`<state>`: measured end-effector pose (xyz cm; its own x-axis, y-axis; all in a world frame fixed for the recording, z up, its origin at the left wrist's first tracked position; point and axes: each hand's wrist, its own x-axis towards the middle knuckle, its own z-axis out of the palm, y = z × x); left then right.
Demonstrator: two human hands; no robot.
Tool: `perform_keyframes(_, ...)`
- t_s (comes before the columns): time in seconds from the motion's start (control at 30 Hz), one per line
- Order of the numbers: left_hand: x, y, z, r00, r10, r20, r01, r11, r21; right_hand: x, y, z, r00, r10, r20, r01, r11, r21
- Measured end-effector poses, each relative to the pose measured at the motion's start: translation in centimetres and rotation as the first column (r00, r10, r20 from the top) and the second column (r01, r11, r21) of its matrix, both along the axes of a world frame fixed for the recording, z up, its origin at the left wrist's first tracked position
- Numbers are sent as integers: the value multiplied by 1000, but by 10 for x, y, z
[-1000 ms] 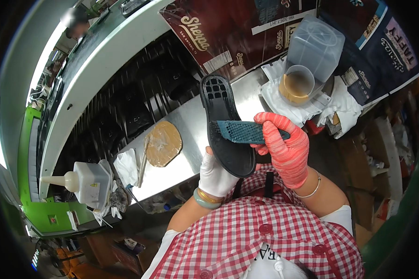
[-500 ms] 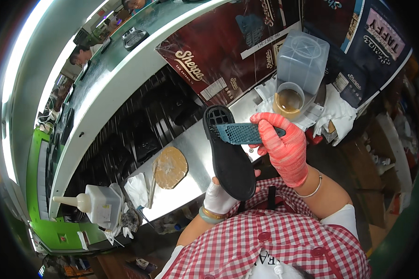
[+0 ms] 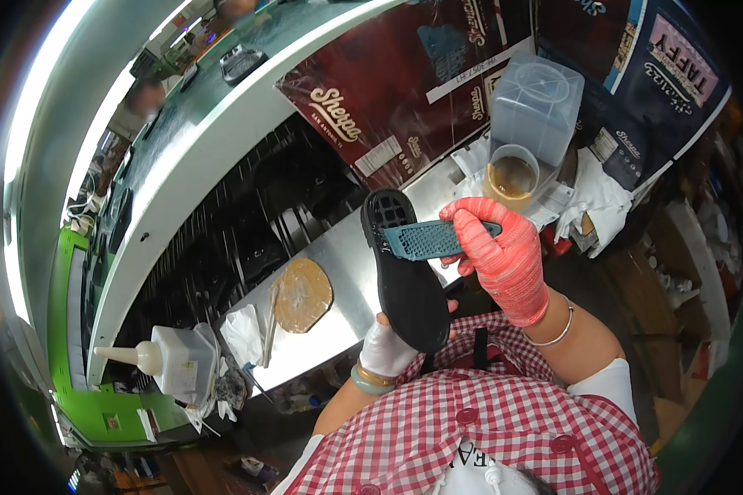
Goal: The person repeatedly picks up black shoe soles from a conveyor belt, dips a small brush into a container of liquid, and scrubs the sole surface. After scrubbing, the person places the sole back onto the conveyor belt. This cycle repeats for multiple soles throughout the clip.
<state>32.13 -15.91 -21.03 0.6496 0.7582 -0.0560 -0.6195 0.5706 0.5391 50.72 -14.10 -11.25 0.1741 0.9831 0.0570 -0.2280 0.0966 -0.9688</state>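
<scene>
My left hand point(image 3: 388, 348), in a white glove with bare fingertips, is closed around the lower part of a black shoe sole point(image 3: 409, 297). The sole stands tilted, its gridded hollow heel end farthest from me. In a coral-red knitted glove, my right hand point(image 3: 504, 256) grips a flat teal tool point(image 3: 429, 241) with a mesh-patterned face. The tool's kind is unclear. Its left end lies against the sole, at the near edge of the grid. My left palm is hidden behind the sole.
A cup of amber liquid point(image 3: 512, 180) stands by a clear plastic container point(image 3: 537, 103) at the back right. On the metal bench point(image 3: 351, 280) lie a round tan disc point(image 3: 304, 297) and a thin stick point(image 3: 271, 326). A spouted bottle point(image 3: 173, 363) stands left, before black soles point(image 3: 248, 198).
The sole's lower end has moved slightly left. The teal tool and my right hand have shifted a little, with the tool's end still against the sole. Both grips look unchanged.
</scene>
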Motion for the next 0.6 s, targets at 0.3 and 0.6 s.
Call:
perform_keyframes(0.3,3,7,1,993,119,-25,-119,992,-31,-16,-18,-19,996,72,-47,-77,990,-115)
perform_keyframes(0.6,-4,13,-15,978,207,-38,-209,972,-102,-22,-25,-22,988,141,59,-129,976,-178)
